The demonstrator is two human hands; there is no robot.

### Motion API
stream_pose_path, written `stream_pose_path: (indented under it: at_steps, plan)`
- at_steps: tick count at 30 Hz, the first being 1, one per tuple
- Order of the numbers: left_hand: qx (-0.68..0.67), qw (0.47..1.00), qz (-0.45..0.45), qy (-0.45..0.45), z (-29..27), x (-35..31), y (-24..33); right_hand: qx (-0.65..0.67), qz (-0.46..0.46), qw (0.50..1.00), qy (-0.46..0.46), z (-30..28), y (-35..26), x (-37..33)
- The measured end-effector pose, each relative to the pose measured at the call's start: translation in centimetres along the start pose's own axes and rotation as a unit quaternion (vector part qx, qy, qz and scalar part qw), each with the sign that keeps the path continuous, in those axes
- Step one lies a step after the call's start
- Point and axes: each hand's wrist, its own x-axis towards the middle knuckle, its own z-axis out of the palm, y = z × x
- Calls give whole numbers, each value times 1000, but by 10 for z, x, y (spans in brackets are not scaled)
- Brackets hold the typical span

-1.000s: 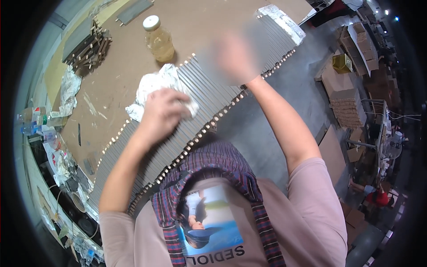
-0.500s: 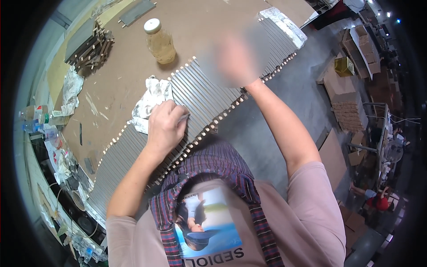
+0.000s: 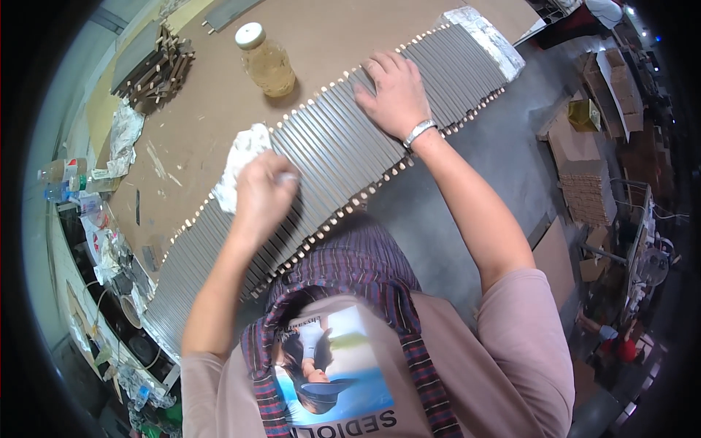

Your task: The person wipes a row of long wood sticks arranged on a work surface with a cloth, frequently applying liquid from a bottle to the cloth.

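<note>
The left hand point(image 3: 267, 191) clutches white cloth point(image 3: 242, 155); the right hand point(image 3: 394, 93), fingers spread, rests on grey slats point(image 3: 325, 146)

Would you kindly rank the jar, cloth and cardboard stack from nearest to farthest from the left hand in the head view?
1. Cloth, at the left hand.
2. Jar, farther ahead.
3. Cardboard stack, far to the right.

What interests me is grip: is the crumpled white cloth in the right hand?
No, the cloth is at the left hand; the right hand covers thin grey slats.
</note>
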Motion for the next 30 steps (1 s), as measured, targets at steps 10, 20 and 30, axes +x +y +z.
stream_pose_path:
  at_steps: [10, 20, 30]
  plan:
    - [26, 995, -96, -8, -7, 6, 19, 7, 14, 999, -37, -11, -9, -5]
    - [-21, 982, -180, 57, 0, 4, 21, -7, -13, 999, -35, -19, -16, -8]
    - [95, 986, 4, 135, 25, -47, 40, 36, -4, 999, -37, -21, -10, -8]
